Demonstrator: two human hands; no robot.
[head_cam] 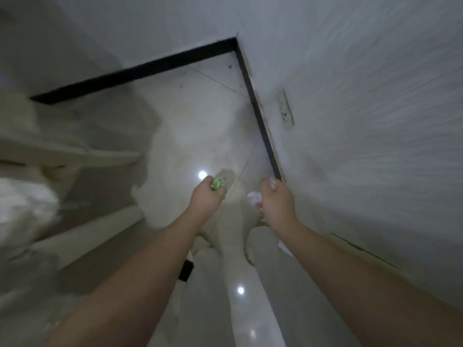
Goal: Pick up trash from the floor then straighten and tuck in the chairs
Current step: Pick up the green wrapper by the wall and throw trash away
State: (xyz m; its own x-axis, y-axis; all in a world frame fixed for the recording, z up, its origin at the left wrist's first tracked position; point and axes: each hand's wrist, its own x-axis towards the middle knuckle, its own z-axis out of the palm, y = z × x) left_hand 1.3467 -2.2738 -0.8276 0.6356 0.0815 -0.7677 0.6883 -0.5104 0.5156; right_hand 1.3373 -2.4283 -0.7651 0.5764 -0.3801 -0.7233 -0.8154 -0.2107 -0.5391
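A: What do the hands hold?
B: The left hand (206, 196), low at centre frame, is curled round a green scrap (217, 183) poking out past its fingers. The right hand (275, 200), just beside it, grips crumpled white trash (254, 198) showing at its inner side.
A: And the chairs?
B: A blurred pale chair (75, 156) sits at the left edge, well apart from both hands, on the glossy tiled floor (200, 121).

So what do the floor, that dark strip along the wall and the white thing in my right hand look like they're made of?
The floor looks like glazed or polished tile: pale, glossy, mirroring ceiling lights, with thin joint lines. The dark strip looks like a black skirting; blur hides whether it is tile, paint or plastic. The white thing gripped by the right hand looks like crumpled paper or tissue: matte and wrinkled, though blurred.
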